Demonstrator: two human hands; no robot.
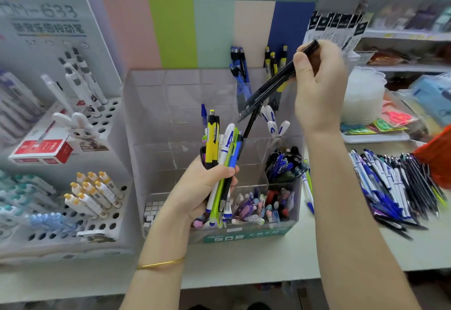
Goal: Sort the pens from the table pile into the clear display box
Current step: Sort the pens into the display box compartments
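A clear display box [156, 124] with several compartments stands on the counter in the middle. My left hand [202, 187] grips a mixed bunch of pens [222, 160], yellow, white, green and blue, upright in front of the box. My right hand [319, 82] is raised over the box's back right and pinches two or three black pens [271, 87], their tips slanting down into a rear compartment. The pile of pens [395, 182], blue, white and black, lies on the counter to the right of the box.
A white pen rack [102, 212] with yellow-capped pens stands at left beside a red box [41, 150]. Blue pens [240, 68] and yellow pens [273, 62] fill the rear compartments. Shelves and a stack of clear lids [363, 95] are at right. An orange bag [436, 156] overlaps the pile.
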